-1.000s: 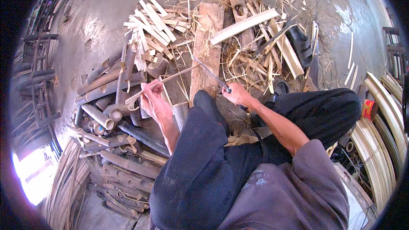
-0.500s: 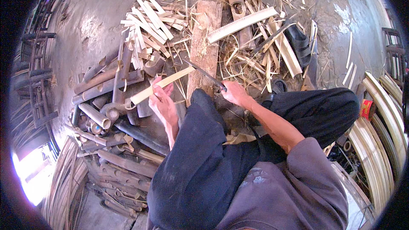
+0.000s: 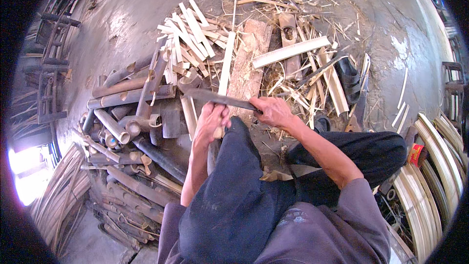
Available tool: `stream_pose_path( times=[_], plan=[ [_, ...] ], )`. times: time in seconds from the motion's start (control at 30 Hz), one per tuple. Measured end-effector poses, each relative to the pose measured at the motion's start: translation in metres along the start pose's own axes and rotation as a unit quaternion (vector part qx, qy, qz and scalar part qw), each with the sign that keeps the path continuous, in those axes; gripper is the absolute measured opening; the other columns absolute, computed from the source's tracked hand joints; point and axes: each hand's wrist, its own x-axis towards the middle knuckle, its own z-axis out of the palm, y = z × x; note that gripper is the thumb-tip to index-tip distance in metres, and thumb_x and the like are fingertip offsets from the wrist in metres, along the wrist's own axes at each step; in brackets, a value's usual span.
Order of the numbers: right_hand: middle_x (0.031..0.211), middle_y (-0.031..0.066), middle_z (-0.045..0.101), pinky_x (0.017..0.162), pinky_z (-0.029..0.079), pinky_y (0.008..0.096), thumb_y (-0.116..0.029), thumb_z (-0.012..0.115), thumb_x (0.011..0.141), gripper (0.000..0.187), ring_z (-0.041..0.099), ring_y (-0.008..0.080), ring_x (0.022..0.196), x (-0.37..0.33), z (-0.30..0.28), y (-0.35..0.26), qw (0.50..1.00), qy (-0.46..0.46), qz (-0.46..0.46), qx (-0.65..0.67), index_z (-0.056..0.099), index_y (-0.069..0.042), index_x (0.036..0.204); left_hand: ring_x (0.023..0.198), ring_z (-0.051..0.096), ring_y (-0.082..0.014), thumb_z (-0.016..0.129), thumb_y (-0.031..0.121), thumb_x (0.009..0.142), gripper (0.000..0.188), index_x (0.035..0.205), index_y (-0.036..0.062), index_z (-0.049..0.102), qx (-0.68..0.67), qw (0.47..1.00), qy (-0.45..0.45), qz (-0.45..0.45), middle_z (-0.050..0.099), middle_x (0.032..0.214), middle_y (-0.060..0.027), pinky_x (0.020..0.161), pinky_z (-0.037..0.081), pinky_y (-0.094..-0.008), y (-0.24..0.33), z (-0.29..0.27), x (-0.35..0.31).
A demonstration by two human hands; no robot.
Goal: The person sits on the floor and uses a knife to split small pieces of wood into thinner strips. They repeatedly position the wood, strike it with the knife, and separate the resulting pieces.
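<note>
My left hand (image 3: 211, 120) grips the near end of a pale split bamboo strip (image 3: 226, 63), which stands away from me over a worn wooden chopping block (image 3: 249, 66). My right hand (image 3: 273, 112) holds the handle of a long dark knife (image 3: 217, 99). Its blade lies crosswise to the left, across the strip just above my left hand. Both hands are over my raised left knee in dark trousers (image 3: 234, 186).
A heap of dark bamboo tubes (image 3: 127, 122) lies to the left. Cut pale slats (image 3: 188, 34) are piled behind it. Shavings and split strips (image 3: 312, 68) litter the concrete floor at right. Curved bamboo strips (image 3: 435, 166) and a red can (image 3: 416, 155) are at far right.
My left hand has turned the bamboo strip from lying crosswise to pointing away from me. My right hand has brought the knife blade across it.
</note>
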Motion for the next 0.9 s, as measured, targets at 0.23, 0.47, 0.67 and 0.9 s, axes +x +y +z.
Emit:
stream_pose_path(
  times=[0.23,0.47,0.67,0.9],
  plan=[
    [0.074,0.0223,0.065,0.064,0.052,0.0418,-0.025,0.057,0.086,0.027,0.066,0.0335,0.067,0.039,-0.076,0.11,0.959,0.2,0.197,0.029,0.063,0.0,0.097,0.053,0.037,-0.0045,0.051,0.023,0.094,0.041,0.132,0.0062,0.05,0.171,0.984,-0.042,0.011,0.043,0.067,0.0058,0.047,0.033,-0.0206,0.015,-0.006,-0.092],
    [0.076,0.0139,0.063,0.06,0.053,0.047,-0.02,0.058,0.082,0.023,0.066,0.0361,0.072,0.001,-0.052,-0.003,0.997,0.016,0.05,-0.064,0.055,-0.015,0.105,0.08,0.066,-0.0241,0.059,0.026,0.092,0.035,0.119,0.0031,0.061,0.495,0.849,0.16,0.09,0.068,0.092,-0.014,0.071,0.052,-0.0333,-0.03,-0.008,-0.037],
    [0.076,0.0178,0.065,0.063,0.053,0.0462,-0.022,0.056,0.085,0.018,0.065,0.0373,0.071,0.007,-0.064,0.073,0.99,0.093,0.101,-0.043,0.059,-0.008,0.095,0.091,0.066,-0.0358,0.066,0.022,0.088,0.035,0.116,0.0023,0.062,0.498,0.823,0.135,0.239,0.067,0.101,-0.0204,0.076,0.052,-0.0405,-0.028,-0.034,-0.069],
    [0.076,0.0237,0.065,0.07,0.051,0.0491,-0.026,0.058,0.085,0.026,0.065,0.0399,0.074,-0.045,-0.118,0.114,0.958,0.109,0.258,-0.055,0.063,0.0,0.085,0.076,0.064,-0.0399,0.063,0.019,0.09,0.026,0.11,0.0025,0.062,0.547,0.747,0.287,0.247,0.062,0.08,-0.0237,0.064,0.048,-0.0456,-0.013,-0.072,0.01]
  ],
)
